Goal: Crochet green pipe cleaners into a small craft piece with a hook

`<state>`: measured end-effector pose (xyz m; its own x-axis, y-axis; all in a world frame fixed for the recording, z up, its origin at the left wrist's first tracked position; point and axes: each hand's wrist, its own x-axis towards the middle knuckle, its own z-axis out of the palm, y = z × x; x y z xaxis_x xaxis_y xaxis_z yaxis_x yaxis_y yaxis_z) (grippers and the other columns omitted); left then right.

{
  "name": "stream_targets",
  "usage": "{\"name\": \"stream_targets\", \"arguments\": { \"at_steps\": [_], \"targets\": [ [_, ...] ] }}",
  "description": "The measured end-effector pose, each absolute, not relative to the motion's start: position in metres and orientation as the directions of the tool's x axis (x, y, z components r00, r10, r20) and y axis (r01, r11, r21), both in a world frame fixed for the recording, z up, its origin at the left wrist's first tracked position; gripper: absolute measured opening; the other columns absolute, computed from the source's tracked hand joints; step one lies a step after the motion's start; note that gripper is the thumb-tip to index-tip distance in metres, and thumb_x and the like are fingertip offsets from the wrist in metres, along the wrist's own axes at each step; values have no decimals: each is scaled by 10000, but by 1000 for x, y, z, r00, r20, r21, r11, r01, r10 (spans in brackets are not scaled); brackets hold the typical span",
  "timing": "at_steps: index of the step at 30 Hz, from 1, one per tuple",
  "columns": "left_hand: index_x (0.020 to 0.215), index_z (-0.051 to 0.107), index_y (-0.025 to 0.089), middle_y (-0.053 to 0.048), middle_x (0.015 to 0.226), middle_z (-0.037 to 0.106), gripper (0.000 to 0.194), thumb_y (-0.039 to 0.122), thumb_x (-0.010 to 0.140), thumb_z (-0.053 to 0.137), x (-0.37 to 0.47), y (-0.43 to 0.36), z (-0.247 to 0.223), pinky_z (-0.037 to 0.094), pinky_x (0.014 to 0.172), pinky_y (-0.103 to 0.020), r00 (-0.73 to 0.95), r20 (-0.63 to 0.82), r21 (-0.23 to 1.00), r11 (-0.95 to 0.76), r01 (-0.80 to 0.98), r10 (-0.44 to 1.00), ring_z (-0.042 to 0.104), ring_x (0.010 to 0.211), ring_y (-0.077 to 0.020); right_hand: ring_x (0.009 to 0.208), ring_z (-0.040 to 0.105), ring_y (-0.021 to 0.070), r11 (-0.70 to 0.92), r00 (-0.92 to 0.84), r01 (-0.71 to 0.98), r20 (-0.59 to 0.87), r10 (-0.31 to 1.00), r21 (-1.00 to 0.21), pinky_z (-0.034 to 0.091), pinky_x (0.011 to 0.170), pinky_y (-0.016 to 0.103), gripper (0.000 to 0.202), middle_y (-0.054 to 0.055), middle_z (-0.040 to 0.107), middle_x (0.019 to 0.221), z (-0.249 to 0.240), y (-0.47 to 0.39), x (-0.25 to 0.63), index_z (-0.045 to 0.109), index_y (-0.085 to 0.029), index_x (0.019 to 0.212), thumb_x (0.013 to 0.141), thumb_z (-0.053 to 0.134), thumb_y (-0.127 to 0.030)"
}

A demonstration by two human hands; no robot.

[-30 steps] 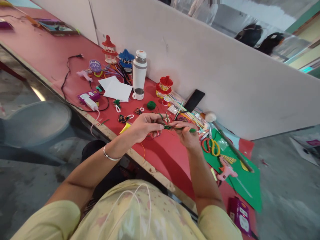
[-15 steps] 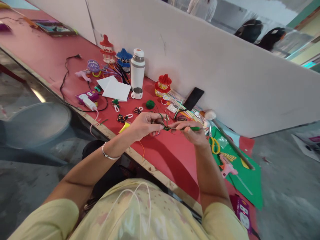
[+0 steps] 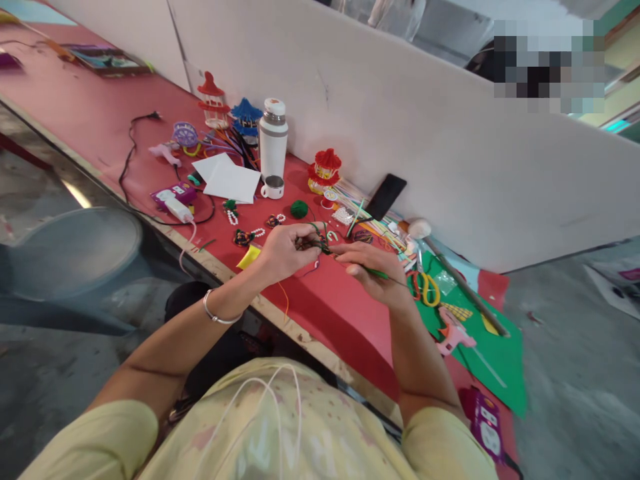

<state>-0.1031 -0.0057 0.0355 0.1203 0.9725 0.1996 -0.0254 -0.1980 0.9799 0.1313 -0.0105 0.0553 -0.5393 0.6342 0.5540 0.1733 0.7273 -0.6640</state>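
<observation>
The left hand point(image 3: 290, 252) pinches a dark green yarn piece point(image 3: 324, 247) between thumb and fingers, above the near part of the red table point(image 3: 345, 313), with green yarn running up around its fingers. The right hand point(image 3: 373, 270) grips a green-handled hook point(image 3: 376, 273), its fingertips close to the right side of the yarn piece; the hook's tip is too small to make out. The yarn ball point(image 3: 299, 209) lies on the table just beyond the left hand. To its left are small ornaments with white beads, and to its right a thread spool point(image 3: 329, 198) and a packet of beads point(image 3: 343, 215). Farther back, the white flask point(image 3: 273, 143) stands upright behind the cup point(image 3: 273, 187), right of the white papers point(image 3: 233, 182). The phone point(image 3: 387, 197) leans at the far side, close to the partition point(image 3: 425, 127). At the right, the scissors point(image 3: 430, 291) and a pink glue gun point(image 3: 453, 335) lie around the left edge of the green sheet point(image 3: 500, 370), with a stick point(image 3: 465, 290) slanting across its far side
</observation>
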Motion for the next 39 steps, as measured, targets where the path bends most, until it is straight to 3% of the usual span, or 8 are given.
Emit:
{"name": "stream_targets", "arguments": {
  "at_steps": [6, 12, 17, 23, 32, 39],
  "targets": [
    [1143, 792, 116, -45, 882, 734, 492, 254, 671, 787, -105, -8, 41, 521, 730, -297, 165, 175, 984, -166, -65, 971, 650, 788, -164, 1011, 833, 243, 460, -369, -53, 446, 815, -886, 687, 899, 413, 247, 64, 860, 1167, 34, -2, 133, 831, -297, 1080, 997, 687, -480],
    [1210, 783, 107, -31, 849, 706, 560, 245, 668, 794, -106, -8, 40, 490, 688, -283, 165, 153, 986, -140, -89, 974, 625, 764, -154, 979, 837, 254, 382, -331, -132, 404, 853, -915, 694, 908, 450, 287, 60, 864, 1148, 23, 2, 128, 838, -297, 1010, 949, 726, -555],
    [1181, 796, 119, -27, 838, 693, 534, 258, 665, 806, -106, -8, 39, 472, 656, -275, 171, 129, 989, -114, -91, 977, 608, 747, -152, 974, 835, 253, 390, -390, -134, 410, 825, -911, 699, 907, 454, 261, 58, 863, 1155, 26, 4, 132, 841, -303, 1019, 962, 720, -527],
    [1091, 810, 114, -20, 800, 678, 447, 238, 662, 795, -106, -7, 37, 454, 643, -261, 185, 125, 988, -105, -116, 975, 595, 732, -143, 1031, 825, 245, 498, -484, 13, 430, 762, -867, 677, 967, 424, 249, 69, 861, 1159, 34, 7, 140, 846, -277, 1032, 982, 706, -477],
    [1161, 815, 141, -8, 798, 690, 506, 243, 665, 802, -108, -7, 34, 455, 619, -260, 158, 129, 991, -120, -62, 979, 562, 661, -123, 1074, 817, 239, 602, -494, 108, 483, 723, -791, 663, 975, 408, 219, 85, 855, 1171, 39, -1, 134, 825, -266, 1069, 1000, 691, -425],
    [1166, 796, 123, 9, 767, 675, 524, 254, 658, 801, -106, -7, 31, 402, 574, -239, 101, 136, 990, -130, -58, 986, 506, 620, -96, 1092, 811, 221, 810, -508, 226, 644, 572, -541, 638, 994, 406, 180, 101, 844, 1217, 44, -13, 119, 787, -274, 1143, 1007, 694, -346]
  ]
}}
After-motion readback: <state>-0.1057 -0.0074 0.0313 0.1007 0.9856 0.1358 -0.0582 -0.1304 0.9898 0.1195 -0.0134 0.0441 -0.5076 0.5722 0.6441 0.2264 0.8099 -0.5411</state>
